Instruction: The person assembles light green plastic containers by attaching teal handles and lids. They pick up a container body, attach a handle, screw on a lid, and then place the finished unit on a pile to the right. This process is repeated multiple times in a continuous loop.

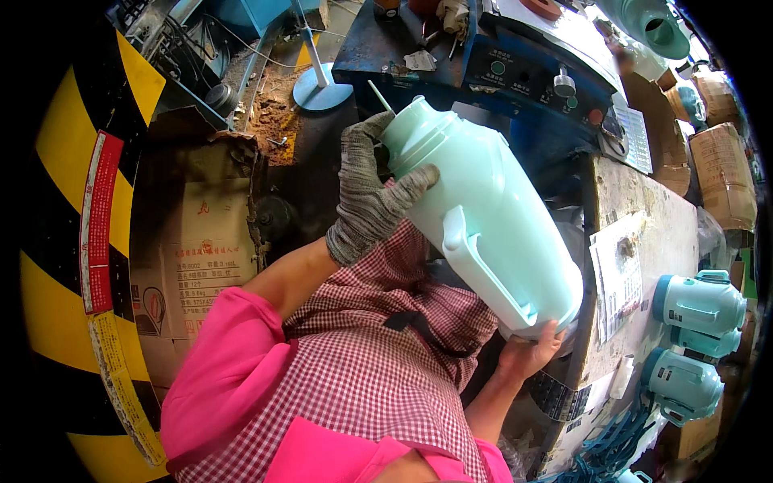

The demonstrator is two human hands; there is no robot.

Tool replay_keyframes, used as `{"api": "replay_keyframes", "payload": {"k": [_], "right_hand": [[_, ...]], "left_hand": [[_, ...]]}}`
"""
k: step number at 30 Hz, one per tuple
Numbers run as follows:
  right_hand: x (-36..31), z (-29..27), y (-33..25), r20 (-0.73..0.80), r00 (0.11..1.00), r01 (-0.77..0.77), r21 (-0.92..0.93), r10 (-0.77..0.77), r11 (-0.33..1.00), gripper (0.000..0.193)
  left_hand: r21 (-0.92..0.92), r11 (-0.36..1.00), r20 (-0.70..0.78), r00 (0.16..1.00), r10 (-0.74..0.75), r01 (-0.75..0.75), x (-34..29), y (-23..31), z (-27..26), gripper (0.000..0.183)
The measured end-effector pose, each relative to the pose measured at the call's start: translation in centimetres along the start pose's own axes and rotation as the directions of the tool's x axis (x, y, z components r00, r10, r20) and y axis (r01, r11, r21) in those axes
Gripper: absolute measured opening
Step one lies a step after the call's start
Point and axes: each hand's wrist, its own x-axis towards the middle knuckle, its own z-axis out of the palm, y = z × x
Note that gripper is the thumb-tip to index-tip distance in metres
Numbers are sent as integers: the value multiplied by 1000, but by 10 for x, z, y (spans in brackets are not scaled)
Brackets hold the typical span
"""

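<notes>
A mint-green thermos jug (pixel 507 217) lies tilted across my lap, its neck up to the left and its base down to the right. My left hand (pixel 374 189), in a grey knit glove, is closed round the neck end, with the thumb on the shoulder. A thin pale strip (pixel 381 97) sticks out beside the neck. Under the base, my bare right hand (pixel 527 352) supports the jug, and only part of its fingers shows. The jug's side handle (pixel 483 270) faces me, with neither hand on it.
A worktable (pixel 644 201) with printed sheets (pixel 618 270) stands at right; beyond it are similar jugs (pixel 699 304) and blue straps (pixel 616 435). Ahead is a blue machine with a control panel (pixel 523 76). At left are a cardboard box (pixel 201 241) and a yellow-black striped barrier (pixel 60 201).
</notes>
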Motion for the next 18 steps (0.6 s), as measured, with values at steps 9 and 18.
{"api": "replay_keyframes", "payload": {"k": [9,18], "right_hand": [[17,0,-25,72,983,146,254,-169,956,71],[20,88,57,321,891,-360,71,321,930,53]], "left_hand": [[-409,709,304,819,-487,574,38,-9,-6,24],[-64,826,640,659,-396,559,58,-4,30,32]]}}
